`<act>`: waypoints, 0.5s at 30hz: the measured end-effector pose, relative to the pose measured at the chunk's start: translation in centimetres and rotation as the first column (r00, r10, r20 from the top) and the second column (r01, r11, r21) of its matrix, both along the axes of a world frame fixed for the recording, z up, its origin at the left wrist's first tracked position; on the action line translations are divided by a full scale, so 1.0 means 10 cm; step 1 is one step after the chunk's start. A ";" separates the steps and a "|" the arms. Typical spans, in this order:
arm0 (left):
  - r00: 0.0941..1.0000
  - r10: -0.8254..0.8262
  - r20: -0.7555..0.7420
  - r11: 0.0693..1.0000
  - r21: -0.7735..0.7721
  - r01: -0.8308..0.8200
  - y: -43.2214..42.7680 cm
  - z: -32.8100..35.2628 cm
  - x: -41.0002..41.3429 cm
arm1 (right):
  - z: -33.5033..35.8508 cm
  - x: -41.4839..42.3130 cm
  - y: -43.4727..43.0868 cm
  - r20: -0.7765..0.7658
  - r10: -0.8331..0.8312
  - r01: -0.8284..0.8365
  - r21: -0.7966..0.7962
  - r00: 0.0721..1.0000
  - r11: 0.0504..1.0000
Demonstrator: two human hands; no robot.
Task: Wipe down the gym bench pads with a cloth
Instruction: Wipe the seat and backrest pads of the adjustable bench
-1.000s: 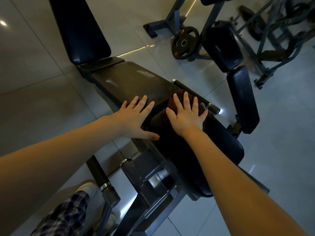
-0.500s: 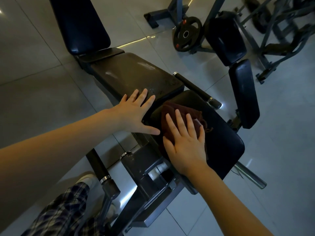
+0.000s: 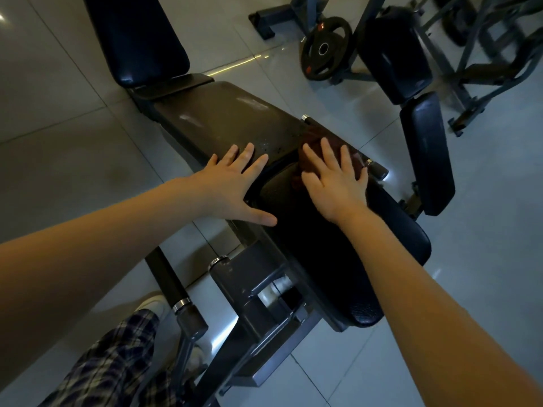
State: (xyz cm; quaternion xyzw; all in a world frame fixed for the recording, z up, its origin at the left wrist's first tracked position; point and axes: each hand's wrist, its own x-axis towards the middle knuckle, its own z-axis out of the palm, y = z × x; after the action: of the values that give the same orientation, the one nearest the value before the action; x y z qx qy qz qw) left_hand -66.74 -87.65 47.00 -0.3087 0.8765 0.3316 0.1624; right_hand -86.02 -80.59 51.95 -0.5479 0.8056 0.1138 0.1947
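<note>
**Cloth at the far end of the seat pad**

Head view. The right hand (image 3: 335,183), fingers straight and spread, pressed a dark reddish-brown cloth (image 3: 312,138) flat onto the far end of the black textured seat pad (image 3: 396,230), just beside the gap to the long brownish vinyl back pad (image 3: 223,118). The left hand (image 3: 232,186), also flat and spread, rested on that back pad's near corner, holding nothing. The seat pad's long axis ran from the cloth back toward the person, beneath the right forearm. The next stroke would probably follow that line, led by the right hand.
</note>
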 end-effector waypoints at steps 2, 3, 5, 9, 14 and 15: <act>1.000 -0.011 0.005 1.000 0.016 0.011 -0.01 0.02 0.01 | 0.10 0.05 0.32 0.017 0.111 -0.111 0.004 0.994 0.994; 1.000 -0.018 0.008 1.000 0.021 0.018 -0.03 0.03 0.02 | 0.16 0.08 0.48 0.029 0.160 -0.161 0.016 0.987 0.987; 0.999 -0.032 0.014 0.999 0.027 0.032 -0.04 0.05 0.02 | 0.30 0.12 0.83 0.037 0.243 -0.245 0.067 0.969 0.967; 0.999 -0.029 0.024 0.999 0.043 0.028 -0.04 0.07 0.02 | 0.45 0.10 1.35 0.014 0.376 -0.372 0.187 0.926 0.909; 0.999 -0.029 0.035 0.998 0.049 0.027 -0.04 0.10 -0.01 | 0.34 0.16 1.14 -0.037 0.442 -0.428 0.184 0.896 0.885; 0.999 -0.025 0.040 0.998 0.053 0.023 -0.04 0.10 -0.02 | 0.31 0.19 1.05 -0.042 0.443 -0.428 0.192 0.896 0.883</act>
State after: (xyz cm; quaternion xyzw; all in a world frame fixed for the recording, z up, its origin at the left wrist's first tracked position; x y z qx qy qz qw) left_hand -66.92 -88.07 48.02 -0.3005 0.8677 0.3464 0.1921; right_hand -84.15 -70.09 55.06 -0.6898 0.6561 0.2493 0.1779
